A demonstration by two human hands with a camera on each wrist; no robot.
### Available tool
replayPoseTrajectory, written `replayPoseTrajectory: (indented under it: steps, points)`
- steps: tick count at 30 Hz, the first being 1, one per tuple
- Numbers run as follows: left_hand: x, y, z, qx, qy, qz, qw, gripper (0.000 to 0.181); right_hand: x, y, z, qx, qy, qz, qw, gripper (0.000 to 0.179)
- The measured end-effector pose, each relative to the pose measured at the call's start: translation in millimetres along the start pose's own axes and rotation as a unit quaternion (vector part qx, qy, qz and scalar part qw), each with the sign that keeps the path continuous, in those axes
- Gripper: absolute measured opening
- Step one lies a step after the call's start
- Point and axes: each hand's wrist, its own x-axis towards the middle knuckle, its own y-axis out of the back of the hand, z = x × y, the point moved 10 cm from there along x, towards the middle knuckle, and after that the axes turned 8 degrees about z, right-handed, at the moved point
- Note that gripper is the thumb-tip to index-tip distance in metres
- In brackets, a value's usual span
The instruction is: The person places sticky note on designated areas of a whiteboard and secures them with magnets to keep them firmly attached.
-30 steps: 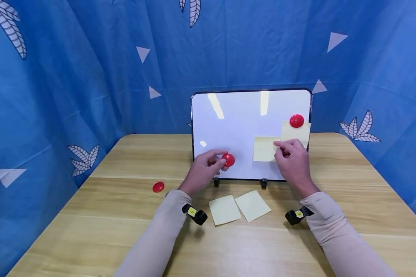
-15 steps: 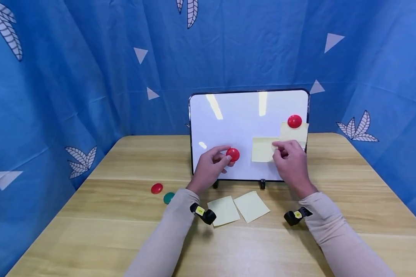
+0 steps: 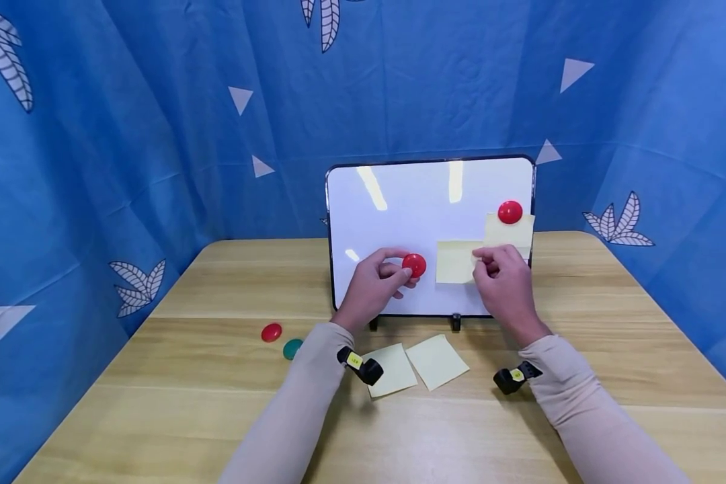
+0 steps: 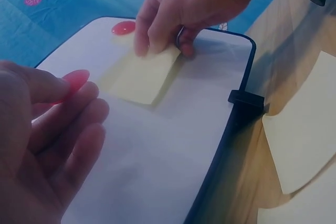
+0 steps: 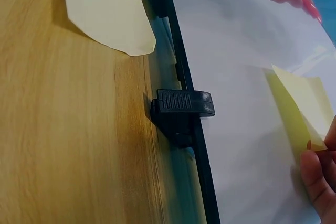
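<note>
A small whiteboard (image 3: 387, 202) with a black frame stands on the table. My right hand (image 3: 507, 286) pinches a pale yellow sticky note (image 3: 454, 262) by its right side, holding it at the board. In the right wrist view that note (image 5: 310, 98) tilts off the white surface. My left hand (image 3: 372, 282) grips a round red magnet (image 3: 414, 265) between thumb and fingers, just left of the note. Higher up on the right, another red magnet (image 3: 510, 212) sits on a second sticky note (image 3: 508, 232) on the board.
Two loose sticky notes (image 3: 438, 361) lie on the table in front of the board. Left of them rest a red magnet (image 3: 271, 332) and a green magnet (image 3: 292, 349), the latter partly behind the left sleeve. Black feet (image 3: 456, 323) support the board. A blue curtain (image 3: 363, 81) hangs behind.
My left hand has moved right and slightly up with the red magnet, closer to the held note. The green magnet has come into sight. My right hand stays at the note.
</note>
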Motion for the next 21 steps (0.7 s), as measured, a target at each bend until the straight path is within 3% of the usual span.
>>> replayPoseTrajectory:
  steps: [21]
  points:
    - [6.6, -16.9, -0.2, 0.010, -0.005, -0.003, 0.9999, 0.025, -1.0, -1.3, 0.9, -0.009, 0.001, -0.005, 0.9999, 0.017]
